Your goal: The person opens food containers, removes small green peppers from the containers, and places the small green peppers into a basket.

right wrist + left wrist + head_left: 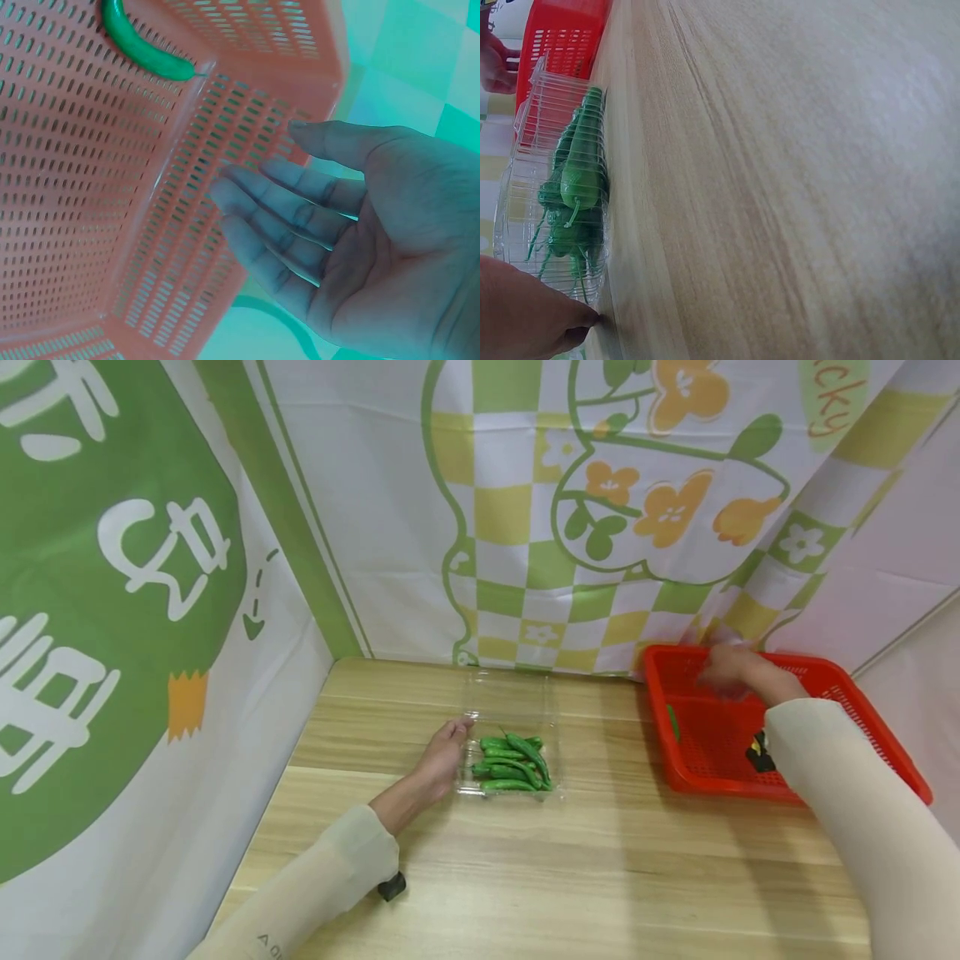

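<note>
A clear plastic box (555, 727) lies on the table with its lid folded back, holding several green chili peppers (517, 760). At the box's left side, my left hand (444, 758) pinches the edge; the left wrist view shows this hand (529, 311) at the near end of the box. My right hand (731, 668), blurred in the head view, is over the far left part of the red basket (675, 768). In the right wrist view its fingers (281, 225) are spread, slightly bent, with nothing in them. One green pepper (146, 49) lies inside the basket.
The wooden table (525, 877) meets a patterned cloth wall (510, 527) at the back and another on the left. The basket stands at the right, near the cloth. Small black devices (392, 886) show at both sleeves.
</note>
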A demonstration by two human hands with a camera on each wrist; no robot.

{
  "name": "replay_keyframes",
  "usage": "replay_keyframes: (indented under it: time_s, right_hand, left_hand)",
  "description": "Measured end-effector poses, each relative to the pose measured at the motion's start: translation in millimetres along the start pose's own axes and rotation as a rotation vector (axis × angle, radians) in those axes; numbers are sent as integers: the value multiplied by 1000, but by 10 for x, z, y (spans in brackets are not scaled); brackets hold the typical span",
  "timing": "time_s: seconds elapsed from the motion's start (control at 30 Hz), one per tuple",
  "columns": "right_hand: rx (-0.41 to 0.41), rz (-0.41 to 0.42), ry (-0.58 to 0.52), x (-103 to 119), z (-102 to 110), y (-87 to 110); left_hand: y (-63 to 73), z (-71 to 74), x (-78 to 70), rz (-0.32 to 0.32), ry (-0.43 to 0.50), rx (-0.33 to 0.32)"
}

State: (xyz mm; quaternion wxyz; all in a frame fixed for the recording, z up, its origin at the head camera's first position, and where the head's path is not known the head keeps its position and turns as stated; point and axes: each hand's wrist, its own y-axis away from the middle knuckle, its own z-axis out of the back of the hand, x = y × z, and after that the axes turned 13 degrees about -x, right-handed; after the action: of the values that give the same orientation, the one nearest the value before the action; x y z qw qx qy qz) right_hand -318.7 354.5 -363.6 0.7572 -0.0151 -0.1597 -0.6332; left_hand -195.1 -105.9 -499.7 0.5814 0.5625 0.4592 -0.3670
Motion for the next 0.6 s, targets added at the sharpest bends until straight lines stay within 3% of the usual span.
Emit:
replay_keyframes:
  time_s: [0.23, 0.6]
  right_hand:
    - [-138, 109, 78, 159, 36, 64]
    - [-222, 93, 135, 456, 111, 152]
  left_hand:
    - [12, 3, -10, 14, 10, 2]
    - [11, -13, -11, 8, 13, -7]
